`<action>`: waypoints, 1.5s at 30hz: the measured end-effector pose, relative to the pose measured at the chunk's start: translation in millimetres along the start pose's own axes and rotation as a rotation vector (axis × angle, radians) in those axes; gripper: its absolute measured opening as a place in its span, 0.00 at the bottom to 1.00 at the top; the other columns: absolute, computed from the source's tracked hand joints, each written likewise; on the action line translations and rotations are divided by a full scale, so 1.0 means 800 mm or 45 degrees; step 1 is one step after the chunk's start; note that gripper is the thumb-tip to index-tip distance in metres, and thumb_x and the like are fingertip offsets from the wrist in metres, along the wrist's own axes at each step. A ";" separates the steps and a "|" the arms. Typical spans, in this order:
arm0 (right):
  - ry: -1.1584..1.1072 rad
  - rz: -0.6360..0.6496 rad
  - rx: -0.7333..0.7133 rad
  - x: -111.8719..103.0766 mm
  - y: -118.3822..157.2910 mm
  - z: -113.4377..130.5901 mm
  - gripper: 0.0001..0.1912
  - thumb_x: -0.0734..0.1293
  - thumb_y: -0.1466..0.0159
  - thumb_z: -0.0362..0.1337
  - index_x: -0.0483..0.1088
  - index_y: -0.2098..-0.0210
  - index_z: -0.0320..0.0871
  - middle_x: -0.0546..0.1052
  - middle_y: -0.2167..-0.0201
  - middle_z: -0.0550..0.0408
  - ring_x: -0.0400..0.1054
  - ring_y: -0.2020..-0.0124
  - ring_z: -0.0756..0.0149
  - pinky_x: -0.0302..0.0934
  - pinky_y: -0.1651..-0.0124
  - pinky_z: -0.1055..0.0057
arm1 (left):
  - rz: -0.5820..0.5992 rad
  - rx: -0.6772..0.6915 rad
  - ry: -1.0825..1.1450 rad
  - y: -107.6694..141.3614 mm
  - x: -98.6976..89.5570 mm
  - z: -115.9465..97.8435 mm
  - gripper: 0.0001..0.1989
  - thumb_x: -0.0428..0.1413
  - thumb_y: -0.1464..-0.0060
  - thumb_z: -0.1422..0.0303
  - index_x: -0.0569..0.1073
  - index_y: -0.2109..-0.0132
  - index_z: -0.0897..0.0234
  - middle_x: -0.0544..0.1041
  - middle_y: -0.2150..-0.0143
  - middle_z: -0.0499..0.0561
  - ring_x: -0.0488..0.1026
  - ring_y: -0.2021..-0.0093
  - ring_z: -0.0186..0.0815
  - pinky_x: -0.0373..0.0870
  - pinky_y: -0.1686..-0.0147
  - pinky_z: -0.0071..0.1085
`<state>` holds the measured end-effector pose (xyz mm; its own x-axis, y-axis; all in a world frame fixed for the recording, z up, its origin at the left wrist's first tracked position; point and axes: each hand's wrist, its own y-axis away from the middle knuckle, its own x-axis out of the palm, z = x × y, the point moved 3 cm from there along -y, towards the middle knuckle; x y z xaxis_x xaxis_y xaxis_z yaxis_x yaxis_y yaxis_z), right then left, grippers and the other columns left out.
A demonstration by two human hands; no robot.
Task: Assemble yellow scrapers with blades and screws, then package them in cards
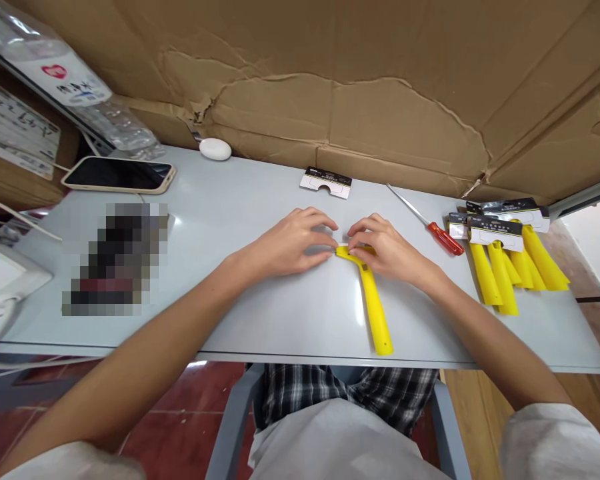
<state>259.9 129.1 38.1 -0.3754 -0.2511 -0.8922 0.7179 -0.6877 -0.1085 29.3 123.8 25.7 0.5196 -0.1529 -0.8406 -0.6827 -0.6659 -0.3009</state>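
A yellow scraper-like tool (pixel 376 313) lies on the grey table, its long handle pointing toward the front edge and its wider head at the back. My right hand (pixel 387 250) has its fingers curled over the right part of that head, thumb and fingertips closed on it. On the other side, my left hand (pixel 297 243) is open, thumb and fingers apart, with its thumb tip close to the head's left end. Whether that thumb touches the tool is too small to tell. Behind the hands lies a black and white card (pixel 326 182).
Several yellow tools with cards (pixel 503 280) lie at the right, beside a red screwdriver (pixel 445 239). A phone (pixel 120 175), a bottle (pixel 75 80) and a blurred-out object (pixel 117 260) are at the left. A white oval object (pixel 215 149) sits by the cardboard (pixel 405 127).
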 end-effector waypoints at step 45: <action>0.129 -0.076 -0.081 0.002 0.015 0.005 0.24 0.60 0.32 0.20 0.83 0.51 0.47 0.78 0.44 0.46 0.68 0.44 0.50 0.63 0.43 0.49 | -0.035 0.040 -0.037 0.002 -0.002 -0.004 0.11 0.60 0.35 0.66 0.87 0.52 0.55 0.81 0.40 0.56 0.75 0.38 0.50 0.68 0.35 0.52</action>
<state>265.7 117.6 37.0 -0.3593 -0.1387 -0.9229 0.7333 -0.6536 -0.1872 29.1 120.6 28.5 0.5239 -0.1133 -0.8442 -0.6844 -0.6460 -0.3380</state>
